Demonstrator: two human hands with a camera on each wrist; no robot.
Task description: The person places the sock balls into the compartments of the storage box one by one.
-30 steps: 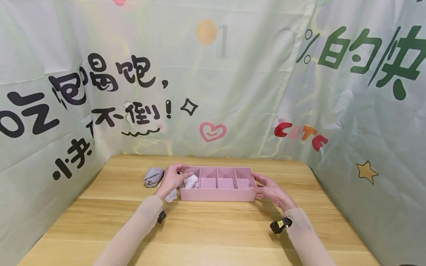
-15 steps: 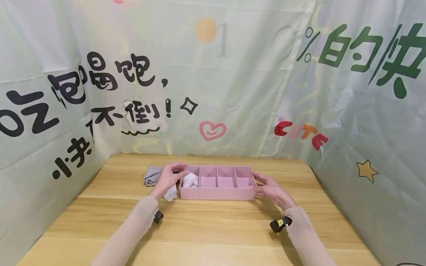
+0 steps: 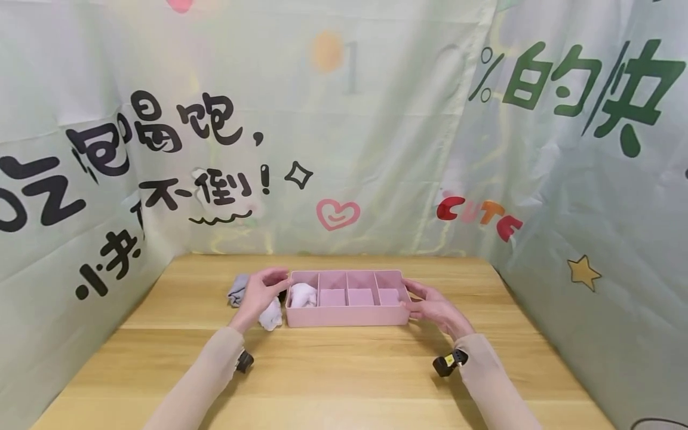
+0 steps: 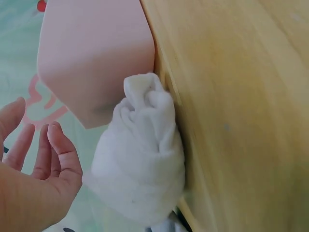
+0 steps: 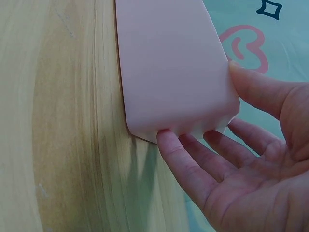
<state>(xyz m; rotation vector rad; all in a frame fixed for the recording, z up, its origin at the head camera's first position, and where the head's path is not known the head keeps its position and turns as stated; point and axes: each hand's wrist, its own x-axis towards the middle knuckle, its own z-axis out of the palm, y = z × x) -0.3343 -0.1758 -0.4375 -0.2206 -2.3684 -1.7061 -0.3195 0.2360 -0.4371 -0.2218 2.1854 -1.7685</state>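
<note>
A pink divided box [image 3: 349,316] stands on the table, with a white rolled sock [image 3: 304,295] in its leftmost compartment. My left hand [image 3: 261,295] hovers at the box's left end, fingers loosely bent and nothing between them. Below it lies another white rolled sock [image 4: 140,154], close against the box's end. A grey rolled sock [image 3: 237,290] is partly hidden behind the left hand. My right hand [image 5: 256,159] holds the box's right end, thumb at the upper rim and fingertips against the end wall.
The wooden table [image 3: 344,376] extends toward me in front of the box. A printed cloth [image 3: 376,137] forms walls behind and on both sides. Something dark [image 3: 282,296] shows between the left hand and the box.
My left hand has drawn back leftward from the leftmost compartment, leaving the white sock inside it in full view. The right hand has stayed at the box's right end.
</note>
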